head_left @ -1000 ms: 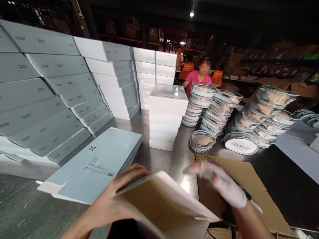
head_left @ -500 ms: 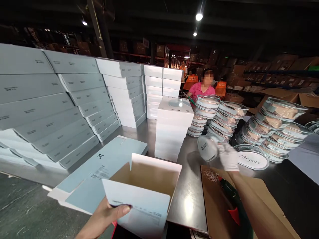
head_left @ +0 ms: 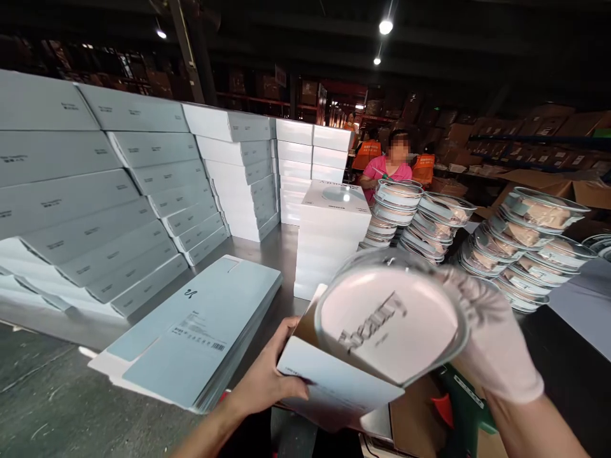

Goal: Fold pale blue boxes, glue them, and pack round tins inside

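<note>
Flattened blue cartons (head_left: pixel 200 331) lie leftmost. The bare left hand (head_left: pixel 267 381) grips the erected carton (head_left: pixel 329 388); the gloved right hand (head_left: pixel 491 343) clasps a round lidded container (head_left: pixel 389 318) over its mouth, not yet inside.

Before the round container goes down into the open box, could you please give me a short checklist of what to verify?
1. Left hand grips the open box: ok.
2. Gloved right hand holds the round container: ok.
3. Container over the box mouth: ok.
4. Container lid seated: cannot tell.
5. Box interior free: cannot tell, the container hides it.
6. Flat box stack apart from the open box: ok.
</note>
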A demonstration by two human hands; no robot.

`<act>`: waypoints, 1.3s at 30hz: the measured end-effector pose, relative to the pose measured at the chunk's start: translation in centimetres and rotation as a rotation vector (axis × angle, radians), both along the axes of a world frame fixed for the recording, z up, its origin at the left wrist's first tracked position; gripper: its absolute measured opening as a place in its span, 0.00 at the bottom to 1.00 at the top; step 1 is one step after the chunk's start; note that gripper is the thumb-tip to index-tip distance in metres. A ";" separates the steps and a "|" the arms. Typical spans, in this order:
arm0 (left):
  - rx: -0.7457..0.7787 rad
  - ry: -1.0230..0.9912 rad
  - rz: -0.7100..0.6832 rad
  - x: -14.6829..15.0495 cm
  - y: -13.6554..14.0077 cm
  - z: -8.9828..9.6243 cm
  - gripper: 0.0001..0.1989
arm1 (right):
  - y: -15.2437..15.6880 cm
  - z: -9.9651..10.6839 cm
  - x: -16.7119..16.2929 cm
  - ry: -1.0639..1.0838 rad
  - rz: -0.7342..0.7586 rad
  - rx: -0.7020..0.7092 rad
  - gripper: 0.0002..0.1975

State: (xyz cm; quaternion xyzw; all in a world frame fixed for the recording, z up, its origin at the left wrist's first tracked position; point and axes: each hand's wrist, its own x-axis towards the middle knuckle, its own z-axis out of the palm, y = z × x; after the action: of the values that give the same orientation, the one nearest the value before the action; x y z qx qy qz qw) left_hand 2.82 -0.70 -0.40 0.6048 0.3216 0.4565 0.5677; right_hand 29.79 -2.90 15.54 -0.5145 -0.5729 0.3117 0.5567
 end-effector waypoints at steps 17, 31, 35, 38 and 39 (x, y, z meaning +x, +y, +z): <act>0.442 0.033 0.171 -0.9 -2.0 -3.9 0.26 | -5.8 -17.2 -7.2 -0.186 -0.137 0.141 0.22; 0.306 0.414 0.031 -3.5 -1.2 0.1 0.18 | -8.6 -15.7 7.3 -0.668 -0.750 -0.396 0.21; 0.225 0.515 -0.046 -4.4 -0.6 -0.7 0.28 | -10.7 -17.0 13.0 -0.304 -0.622 -0.934 0.20; 0.241 0.503 -0.047 -4.7 0.0 -1.7 0.27 | -12.3 -18.2 12.7 -0.053 -0.565 -0.854 0.18; 0.252 0.491 -0.041 -4.7 0.3 -1.9 0.26 | -12.8 -18.4 12.3 0.042 -0.532 -0.794 0.17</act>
State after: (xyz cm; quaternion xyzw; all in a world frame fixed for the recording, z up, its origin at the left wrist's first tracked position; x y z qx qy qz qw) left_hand -1.85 -0.41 -2.28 0.7696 0.3781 0.3210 0.4021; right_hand 42.06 -15.69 -2.83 -0.8098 -0.2464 0.3634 0.3892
